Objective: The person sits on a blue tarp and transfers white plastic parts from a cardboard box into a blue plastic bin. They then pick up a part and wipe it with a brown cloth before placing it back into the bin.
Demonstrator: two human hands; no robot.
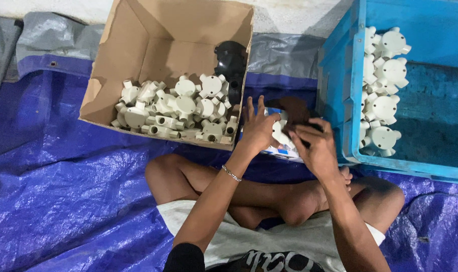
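Cream plastic fills the head view: my left hand (257, 128) cups a round junction box (278, 132) with its fingers spread around it, just in front of my crossed legs, while my right hand (314, 146) pinches a dark round lid (294, 112) down onto it. The cardboard box (123, 75) on my left holds a large heap of loose fittings (176, 111) beside some black lids (230, 60). The blue crate (342, 80) on my right has only one stacked row of fittings (382, 90), so I judge most of the work is left.

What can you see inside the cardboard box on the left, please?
The cardboard box holds a heap of cream plastic junction boxes along its near side, with a stack of black round lids in the right corner. The heap hides whatever lies beneath it; the far floor is bare.
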